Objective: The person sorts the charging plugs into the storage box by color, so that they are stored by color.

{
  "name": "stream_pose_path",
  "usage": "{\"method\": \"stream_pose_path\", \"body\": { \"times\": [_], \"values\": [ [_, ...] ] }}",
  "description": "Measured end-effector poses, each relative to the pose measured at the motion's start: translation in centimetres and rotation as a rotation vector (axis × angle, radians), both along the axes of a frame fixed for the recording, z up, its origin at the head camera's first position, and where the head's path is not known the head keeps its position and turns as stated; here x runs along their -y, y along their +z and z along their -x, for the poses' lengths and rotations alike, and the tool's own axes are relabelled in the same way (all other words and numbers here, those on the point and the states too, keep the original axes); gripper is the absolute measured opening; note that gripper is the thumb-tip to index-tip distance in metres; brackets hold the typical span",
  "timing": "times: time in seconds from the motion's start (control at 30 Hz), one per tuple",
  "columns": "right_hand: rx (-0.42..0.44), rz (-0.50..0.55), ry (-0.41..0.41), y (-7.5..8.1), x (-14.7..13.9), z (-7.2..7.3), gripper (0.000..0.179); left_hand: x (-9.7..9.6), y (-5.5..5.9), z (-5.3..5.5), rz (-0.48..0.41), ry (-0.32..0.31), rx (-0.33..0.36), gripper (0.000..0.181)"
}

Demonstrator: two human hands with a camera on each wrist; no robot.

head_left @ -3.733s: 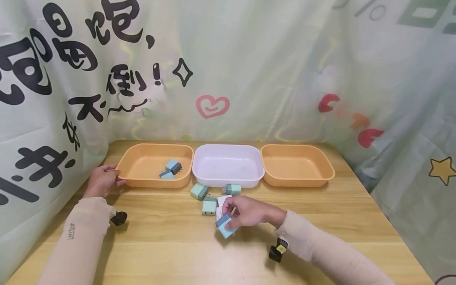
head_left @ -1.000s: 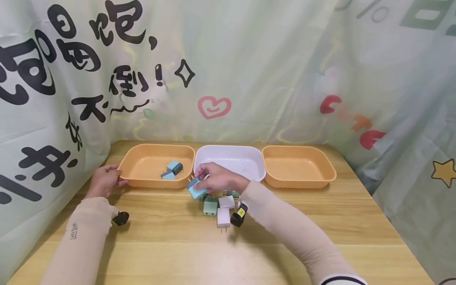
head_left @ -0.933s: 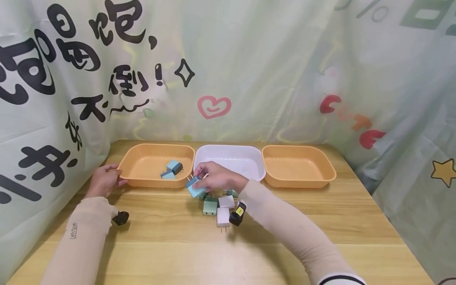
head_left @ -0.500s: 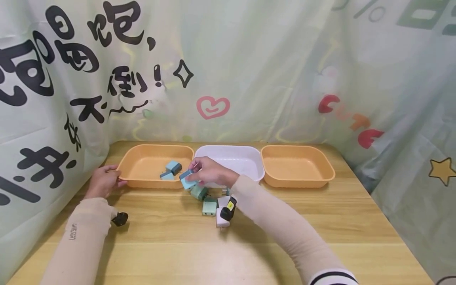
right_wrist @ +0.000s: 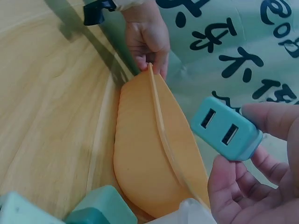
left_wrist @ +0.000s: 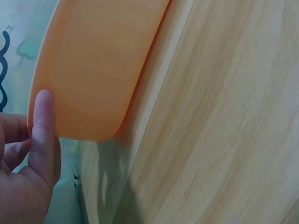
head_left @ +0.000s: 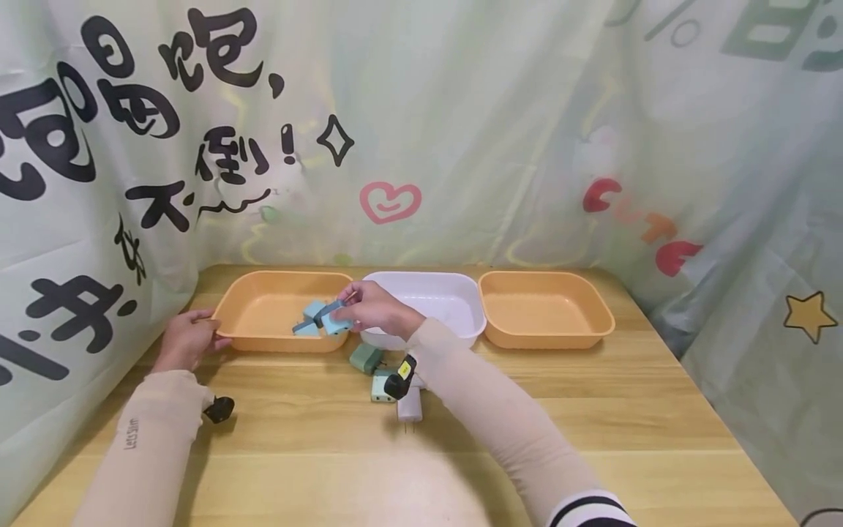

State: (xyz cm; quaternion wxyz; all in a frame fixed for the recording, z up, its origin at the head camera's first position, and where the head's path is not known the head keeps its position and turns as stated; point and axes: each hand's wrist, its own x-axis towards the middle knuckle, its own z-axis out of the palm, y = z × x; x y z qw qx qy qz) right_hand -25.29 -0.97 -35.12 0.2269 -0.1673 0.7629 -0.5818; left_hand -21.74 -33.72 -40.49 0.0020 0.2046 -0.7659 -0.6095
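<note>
My left hand [head_left: 186, 340] pinches the left end of an orange tray [head_left: 283, 343] by its rim, thumb against the wall in the left wrist view. Over that tray's right side, my right hand [head_left: 378, 307] holds a blue USB wall charger [head_left: 337, 320] between thumb and fingers. Two USB slots on this charger face the camera in the right wrist view. Inside the tray lie two more blue chargers [head_left: 306, 329], partly covered by the held one. Whether the held charger touches them I cannot tell.
A white tray [head_left: 454, 331] and a second orange tray [head_left: 546, 340] continue the row to the right. In front sit a dark green charger [head_left: 366, 358], a pale green charger [head_left: 380, 388] and a white charger [head_left: 410, 406], partly behind the right wrist camera [head_left: 398, 380].
My right hand has carried the blue charger from the pile in front, up and left, over the left orange tray. My left hand has kept its grip on the rim.
</note>
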Motion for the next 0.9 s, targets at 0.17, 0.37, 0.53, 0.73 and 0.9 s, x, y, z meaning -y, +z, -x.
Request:
{"method": "stream_pose_path", "body": {
  "times": [0.17,0.37,0.53,0.73,0.9],
  "values": [
    [0.002,0.009,-0.050,-0.8,1.3,0.7,0.025,0.1,0.0,-0.1,0.011,0.001,-0.017,0.052],
    [-0.004,0.010,-0.101,-1.7,2.9,0.9,0.026,0.0,0.0,-0.1,0.005,0.015,-0.012,0.052],
    [-0.012,0.028,-0.149,-2.3,3.5,0.9,0.025,-0.3,-0.1,-0.1,-0.002,0.014,-0.011,0.052],
    [-0.086,-0.034,-0.196,-2.4,4.4,1.0,0.024,0.0,-0.1,-0.1,-0.008,0.008,-0.004,0.052],
    [-0.284,-0.253,-0.181,-1.9,5.4,0.9,0.025,0.2,-0.3,0.0,-0.008,-0.006,-0.023,0.053]
  ]
}}
